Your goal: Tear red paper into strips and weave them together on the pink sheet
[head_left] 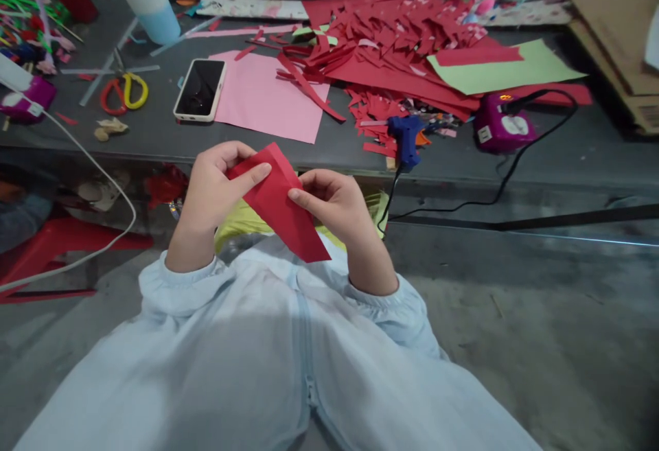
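Observation:
A folded piece of red paper (285,209) is held over my lap, just in front of the table edge. My left hand (221,183) pinches its upper left part, thumb lying on top. On the upper right edge, my right hand (332,204) grips the paper between thumb and fingers. A narrow fold runs along that edge between the two thumbs. The fingers behind the paper are partly hidden. Beyond my hands lie a pink sheet (272,97) and a phone (200,90) overlapping its left side.
Red paper strips (391,32) pile up at the back, beside a green sheet (515,73). A blue glue gun (406,141) rests near the front edge, its cord hanging down. Scissors (123,93), a bottle (144,1), a purple box (502,125) and cardboard (618,46) also occupy the table.

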